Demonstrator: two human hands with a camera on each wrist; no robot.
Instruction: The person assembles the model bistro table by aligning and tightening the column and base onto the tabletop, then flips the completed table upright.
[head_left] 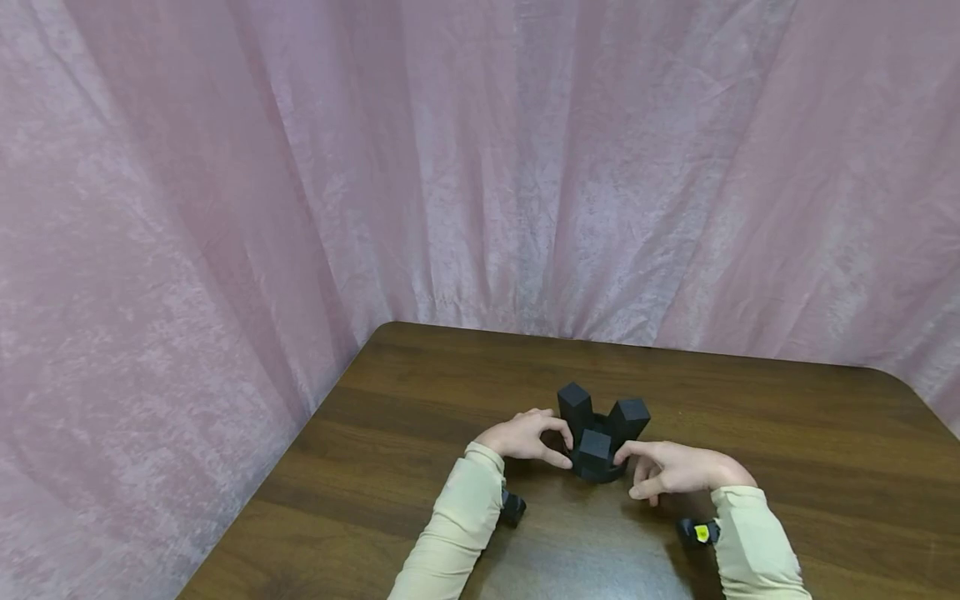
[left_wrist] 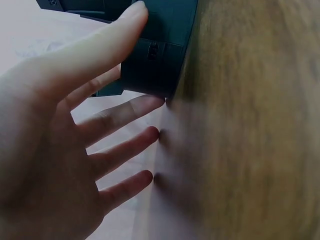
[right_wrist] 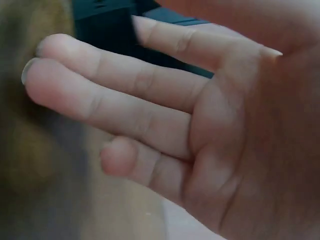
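Observation:
A black stand [head_left: 597, 473] with a rounded base rests on the wooden table, three square-ended posts rising outward from it. My left hand [head_left: 525, 436] is at its left side. In the left wrist view the thumb lies across the black wall [left_wrist: 155, 67] and the index finger passes behind it, pinching it between them. The other left fingers stretch down towards the tabletop. On the right side, my right hand [head_left: 678, 467] reaches in with its index fingertip against the stand. Its thumb and remaining fingers stay off the stand, loosely bent beside it.
The brown wooden table [head_left: 450, 367] has rounded far corners. Pink velvet curtains [head_left: 480, 167] hang behind it and along the left. Dark wrist cameras [head_left: 513, 508] sit under both pale sleeves [head_left: 457, 525], low over the tabletop.

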